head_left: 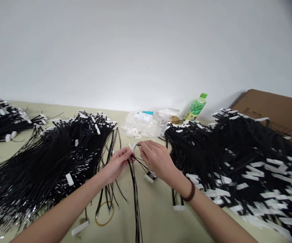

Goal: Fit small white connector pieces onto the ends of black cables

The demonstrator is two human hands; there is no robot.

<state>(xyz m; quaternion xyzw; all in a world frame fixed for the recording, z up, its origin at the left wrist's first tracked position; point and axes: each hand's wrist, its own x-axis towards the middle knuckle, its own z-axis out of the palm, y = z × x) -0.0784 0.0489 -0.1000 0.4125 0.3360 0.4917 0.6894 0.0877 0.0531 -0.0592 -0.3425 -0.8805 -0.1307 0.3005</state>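
Note:
Near the middle of the table, my left hand (120, 161) pinches a small white connector housing (133, 147), from which a bundle of black wires (135, 199) hangs toward the front edge. Close on its right, my right hand (157, 157) has its fingers closed on the end of a black wire at the housing. Whether that wire's tip sits inside the housing I cannot tell. Another white connector (149, 178) with black wires lies just below my right hand. Left of my left hand spreads a large pile of loose black wires (59, 152) with white connectors at its upper end.
A clear plastic bag (142, 125) of white connectors lies behind the hands, and a green-capped bottle (195, 107) leans at the wall. Wired harnesses (237, 158) heap up on the right before a cardboard box (274, 111). A yellow ring (104, 224) lies in front.

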